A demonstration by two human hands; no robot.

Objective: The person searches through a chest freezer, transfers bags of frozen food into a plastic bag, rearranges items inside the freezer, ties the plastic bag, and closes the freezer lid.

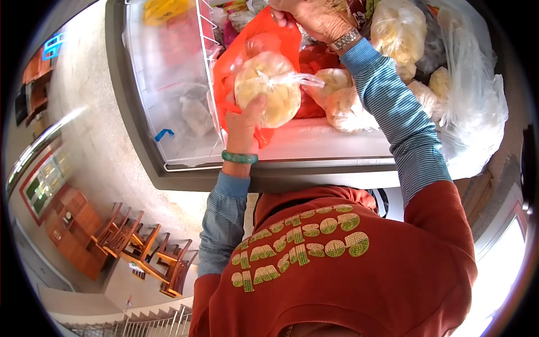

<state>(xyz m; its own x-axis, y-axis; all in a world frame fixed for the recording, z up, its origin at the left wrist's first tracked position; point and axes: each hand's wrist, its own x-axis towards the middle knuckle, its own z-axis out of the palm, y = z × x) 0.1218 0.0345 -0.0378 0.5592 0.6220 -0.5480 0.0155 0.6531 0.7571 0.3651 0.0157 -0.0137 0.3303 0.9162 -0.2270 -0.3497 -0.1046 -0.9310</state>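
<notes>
My left hand (247, 123), with a green bangle at the wrist, grips a knotted clear plastic bag (266, 92) of pale yellow food. Its thumb lies on top and the other fingers are hidden beneath. That bag rests against an opened red plastic bag (283, 39), which spreads behind it. Higher up, my right hand (317, 17), with a metal watch on the wrist, has its fingers curled at the red bag's upper edge. More clear bags of pale food (348, 106) lie under my right forearm. Both hands are inside a chest freezer (281, 178).
A white wire divider (206, 50) stands left of the red bag. Beyond it are a blue clip (164, 134) and a yellow package (163, 10). Knotted bags (398, 31) and a large clear plastic bag (471, 84) fill the right side. Wooden chairs (146, 244) stand on the floor, lower left.
</notes>
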